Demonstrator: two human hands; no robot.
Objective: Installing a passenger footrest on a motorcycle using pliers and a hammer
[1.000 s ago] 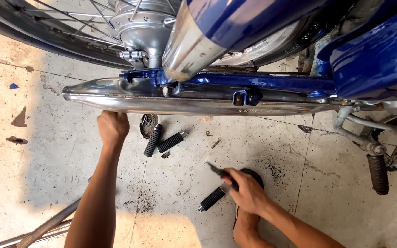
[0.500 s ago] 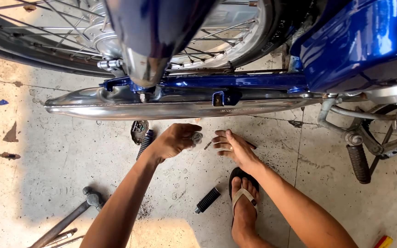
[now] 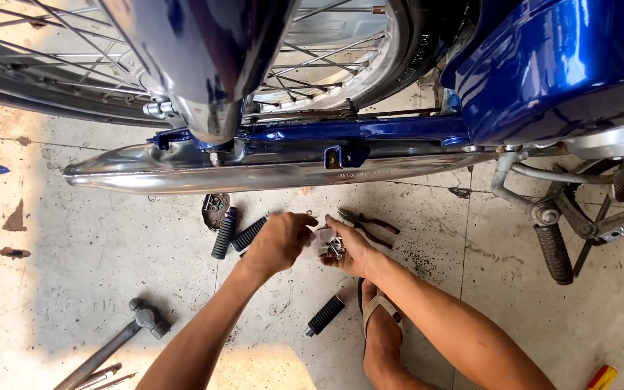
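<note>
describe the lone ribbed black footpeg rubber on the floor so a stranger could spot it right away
Start at the long chrome exhaust pipe of the blue motorcycle and drop down past the two hands to the concrete floor. The ribbed black footpeg rubber lies tilted just left of the sandalled foot. Two similar rubbers lie together nearer the pipe; this one lies alone.

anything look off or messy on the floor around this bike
Yes. Ribbed black rubber footpeg sleeves lie loose on the concrete: two by the chrome exhaust pipe, one beside the sandalled foot. Dark gritty specks are scattered nearby. Both hands hold small metal parts.
</note>
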